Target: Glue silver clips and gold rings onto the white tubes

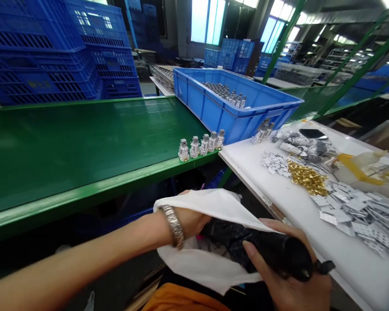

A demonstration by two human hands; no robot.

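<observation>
The left hand [193, 221] is inserted, forearm extended from lower left, into one white bag [210, 201]; its grip cannot be determined. One black cylinder [275, 252], at the bag's mouth, is clasped by the right hand [291, 288]. Five fittings [205, 145] are lined up along the conveyor [100, 138] edge.

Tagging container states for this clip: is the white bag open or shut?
Open: the white bag gapes, the left hand reaches inside it, and the right hand holds a black object at its mouth.

The white bag [214, 204] hides much of the left hand [192, 221] (its grip included).
</observation>
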